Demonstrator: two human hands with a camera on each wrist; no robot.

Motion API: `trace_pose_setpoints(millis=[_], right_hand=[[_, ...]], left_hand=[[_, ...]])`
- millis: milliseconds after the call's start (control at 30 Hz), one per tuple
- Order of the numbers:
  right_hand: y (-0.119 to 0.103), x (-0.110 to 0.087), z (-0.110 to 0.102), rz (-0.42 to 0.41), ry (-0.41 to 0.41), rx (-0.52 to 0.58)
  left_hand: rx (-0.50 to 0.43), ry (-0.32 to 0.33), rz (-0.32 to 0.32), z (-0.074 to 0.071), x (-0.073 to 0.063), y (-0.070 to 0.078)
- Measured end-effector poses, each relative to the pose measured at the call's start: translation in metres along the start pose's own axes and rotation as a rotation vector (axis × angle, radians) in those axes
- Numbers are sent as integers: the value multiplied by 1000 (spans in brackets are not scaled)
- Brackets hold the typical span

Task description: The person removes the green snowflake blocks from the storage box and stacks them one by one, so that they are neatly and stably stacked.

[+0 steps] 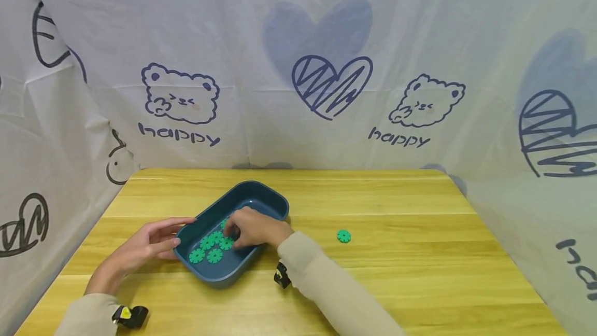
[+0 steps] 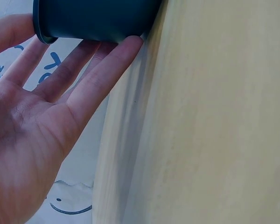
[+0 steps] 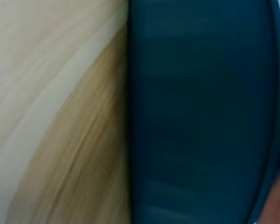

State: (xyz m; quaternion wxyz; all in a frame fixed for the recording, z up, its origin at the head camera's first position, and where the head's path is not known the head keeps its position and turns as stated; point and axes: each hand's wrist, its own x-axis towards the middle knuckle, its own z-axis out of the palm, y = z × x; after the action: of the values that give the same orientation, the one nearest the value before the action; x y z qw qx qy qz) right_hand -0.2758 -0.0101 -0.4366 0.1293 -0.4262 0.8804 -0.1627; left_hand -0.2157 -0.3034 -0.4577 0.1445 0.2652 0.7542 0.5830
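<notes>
A dark blue rectangular plastic bin (image 1: 219,275) stands at an angle on the table, with several green notched discs (image 1: 214,256) lying on its floor. My left hand (image 1: 144,245) touches the bin's left end; in the left wrist view, its nearly straight fingers (image 2: 102,81) rest against the outer wall below the rim. Reaching over the near right side, my right hand (image 1: 254,227) is down inside the bin with bent fingers among the discs. Whether a disc is between those fingertips is hidden. The right wrist view is mostly filled by the bin's outer wall (image 3: 200,112).
One loose green disc (image 1: 343,236) lies on the wooden table (image 1: 420,274), right of the bin. A white cloth (image 1: 261,56) with hearts and bears hangs behind the table and along both sides.
</notes>
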Motion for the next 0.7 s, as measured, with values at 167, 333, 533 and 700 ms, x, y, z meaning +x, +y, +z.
trace_pose_setpoints(millis=[167, 333, 533, 700], right_hand=[[-6, 6, 3, 28, -43, -11], [-8, 10, 5, 27, -45, -25], [-7, 11, 6, 10, -50, -20], [-6, 12, 6, 5, -54, -11]], left_hand=[[5, -2, 12, 0, 0, -1], [14, -1, 17, 0, 0, -1], [11, 1, 14, 0, 0, 0], [7, 1, 3, 0, 0, 0]])
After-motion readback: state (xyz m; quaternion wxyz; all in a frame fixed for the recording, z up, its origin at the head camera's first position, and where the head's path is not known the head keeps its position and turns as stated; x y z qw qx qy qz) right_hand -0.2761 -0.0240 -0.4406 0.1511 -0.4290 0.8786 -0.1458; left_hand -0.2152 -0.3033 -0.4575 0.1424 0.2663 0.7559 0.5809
